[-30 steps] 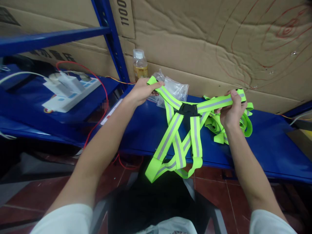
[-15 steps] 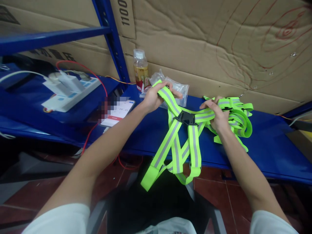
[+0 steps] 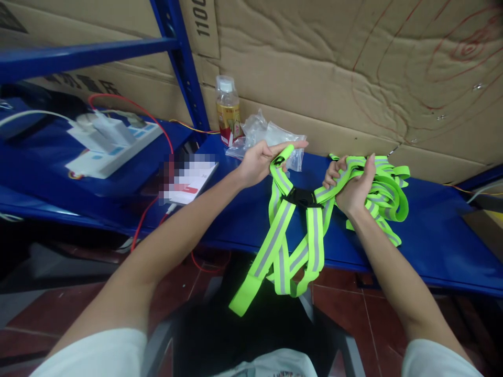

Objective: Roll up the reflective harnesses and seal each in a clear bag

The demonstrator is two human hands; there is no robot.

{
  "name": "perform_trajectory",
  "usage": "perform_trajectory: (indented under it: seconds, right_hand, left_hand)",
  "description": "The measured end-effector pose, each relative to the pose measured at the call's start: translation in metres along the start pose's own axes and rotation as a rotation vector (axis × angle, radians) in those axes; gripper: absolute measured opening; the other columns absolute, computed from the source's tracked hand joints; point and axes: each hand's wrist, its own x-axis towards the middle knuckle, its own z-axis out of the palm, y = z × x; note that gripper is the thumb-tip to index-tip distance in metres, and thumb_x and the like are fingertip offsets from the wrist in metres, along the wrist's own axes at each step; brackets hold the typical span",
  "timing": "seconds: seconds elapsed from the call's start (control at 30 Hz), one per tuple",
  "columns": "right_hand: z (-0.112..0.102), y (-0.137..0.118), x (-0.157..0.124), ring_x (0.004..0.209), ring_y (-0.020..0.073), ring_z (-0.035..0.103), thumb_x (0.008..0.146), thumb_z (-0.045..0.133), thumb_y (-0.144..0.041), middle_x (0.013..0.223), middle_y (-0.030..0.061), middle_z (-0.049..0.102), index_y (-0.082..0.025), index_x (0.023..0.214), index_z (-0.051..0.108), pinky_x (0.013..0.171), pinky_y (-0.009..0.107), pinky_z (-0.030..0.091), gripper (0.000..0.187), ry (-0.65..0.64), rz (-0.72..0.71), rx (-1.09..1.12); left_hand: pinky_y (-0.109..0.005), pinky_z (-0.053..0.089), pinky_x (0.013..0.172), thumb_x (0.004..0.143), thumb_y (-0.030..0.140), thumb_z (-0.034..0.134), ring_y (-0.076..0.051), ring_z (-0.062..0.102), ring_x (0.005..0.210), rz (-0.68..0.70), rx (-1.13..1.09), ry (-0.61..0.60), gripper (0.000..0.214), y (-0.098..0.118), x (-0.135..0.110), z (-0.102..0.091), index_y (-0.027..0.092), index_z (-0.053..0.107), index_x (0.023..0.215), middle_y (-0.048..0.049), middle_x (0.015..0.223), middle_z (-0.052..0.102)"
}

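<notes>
Between my hands hangs a neon yellow-green reflective harness (image 3: 271, 238) with grey stripes, its lower straps drooping past the table's front edge. A black plastic buckle (image 3: 302, 198) joins the straps at its middle. My left hand (image 3: 257, 163) grips the upper left strap near a small black slider (image 3: 279, 160), index finger stretched out to the right. My right hand (image 3: 351, 188) is closed round the upper right strap, thumb pointing up. Just beyond it, a pile of similar reflective straps (image 3: 389, 196) lies on the blue table (image 3: 436, 235).
A bottle (image 3: 228, 115) and crumpled clear plastic bags (image 3: 259, 131) stand by the cardboard wall (image 3: 294, 63). On the left are a phone (image 3: 192, 180), a white power strip (image 3: 113, 154) with plugs, a red cable (image 3: 167, 139) and a blue shelf post (image 3: 184, 68).
My left hand has turned, its index finger now extended and the strap end folded over with a slider showing. My right hand has rolled, thumb now up. The buckle sits slightly lower.
</notes>
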Motion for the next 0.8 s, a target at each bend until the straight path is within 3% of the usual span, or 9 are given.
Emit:
perform_trajectory:
  seconds: [0.13,0.27,0.37,0.6,0.8]
  right_hand:
    - [-0.002,0.003,0.003,0.055,0.0199,0.038,0.077,0.043,-0.093,0.071,0.0008,0.037,-0.029,0.078,0.042,0.051,0.039,0.040,0.064,-0.029,0.020,-0.014]
    - [-0.004,0.009,0.006,0.065,0.0261,0.054,0.082,0.048,-0.081,0.069,0.0031,0.047,-0.029,0.080,0.041,0.054,0.041,0.047,0.053,-0.054,0.071,-0.125]
    - [-0.003,0.010,0.006,0.075,0.0285,0.063,0.083,0.056,-0.077,0.072,0.0061,0.056,-0.028,0.077,0.044,0.057,0.042,0.051,0.051,-0.099,0.102,-0.188]
    - [0.003,0.004,-0.002,0.080,0.0273,0.068,0.073,0.072,-0.075,0.102,0.0085,0.074,-0.028,0.081,0.053,0.051,0.038,0.048,0.051,-0.166,0.103,-0.154]
    - [-0.010,0.002,-0.003,0.084,0.0308,0.076,0.064,0.084,-0.070,0.103,0.0085,0.080,-0.026,0.076,0.065,0.050,0.035,0.051,0.050,-0.297,0.171,-0.059]
  left_hand:
    - [-0.040,0.057,0.094,0.082,0.029,0.052,-0.026,0.071,0.103,0.003,0.170,-0.013,0.058,-0.006,0.002,-0.002,0.013,0.078,0.132,-0.0104,0.120,0.078]
    - [-0.041,0.054,0.108,0.081,0.020,0.063,-0.028,0.070,0.124,0.002,0.286,-0.016,0.061,-0.011,0.002,-0.002,0.020,0.075,0.140,-0.0082,0.138,0.075]
    - [-0.042,0.051,0.117,0.082,0.024,0.080,-0.028,0.068,0.134,0.008,0.291,-0.076,0.061,-0.013,0.001,0.000,0.018,0.073,0.142,-0.0111,0.148,0.071]
    - [-0.039,0.058,0.108,0.079,0.035,0.091,-0.024,0.073,0.120,0.025,0.310,-0.073,0.056,-0.018,-0.002,0.009,0.015,0.077,0.129,-0.0134,0.134,0.077]
    - [-0.028,0.059,0.082,0.075,0.030,0.094,-0.014,0.073,0.086,-0.018,0.331,-0.027,0.065,-0.023,-0.002,0.006,0.016,0.068,0.133,-0.0032,0.095,0.075]
